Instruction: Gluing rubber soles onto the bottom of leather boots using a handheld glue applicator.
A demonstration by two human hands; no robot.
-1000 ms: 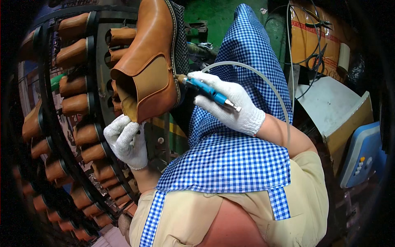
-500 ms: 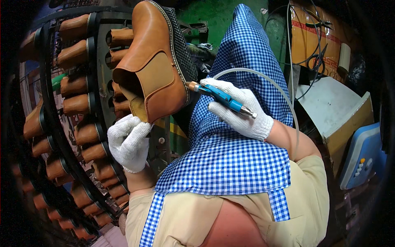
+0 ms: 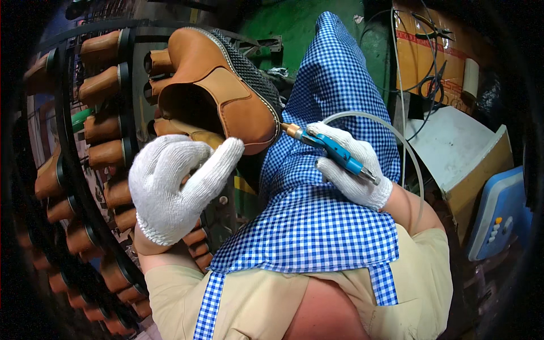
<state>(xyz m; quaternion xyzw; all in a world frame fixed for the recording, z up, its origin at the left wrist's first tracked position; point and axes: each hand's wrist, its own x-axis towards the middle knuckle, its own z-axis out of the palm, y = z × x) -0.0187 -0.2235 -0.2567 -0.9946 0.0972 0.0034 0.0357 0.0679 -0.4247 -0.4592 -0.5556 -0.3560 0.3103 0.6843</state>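
Observation:
A tan ankle boot (image 3: 198, 59) with a dark textured sole and light welt stitching is tilted, its opening toward me. My left hand (image 3: 175, 184), in a white knit glove, grips the boot's upper edge at the opening, fingers curled and thumb lying against the back; the fingertips are partly hidden. In my white-gloved right hand (image 3: 360, 170) is a blue pen-shaped air tool (image 3: 334, 150) with a brass-coloured nose. Its tip meets the welt at the heel, or sits right beside it. From the tool a clear hose (image 3: 396, 135) curves over my forearm.
At left, a dark rack (image 3: 129, 90) holds rows of tan boots (image 3: 102, 85). A blue checked apron (image 3: 317, 226) covers my lap. To the right are an orange-brown carton (image 3: 413, 62), pliers (image 3: 433, 34), scissors (image 3: 433, 85), an open box (image 3: 453, 147) and a blue-white panel (image 3: 496, 218).
The boot has come lower and turned, showing more of its opening. My left hand has moved up and around its edge. My right hand and the tool have shifted right and slightly down.

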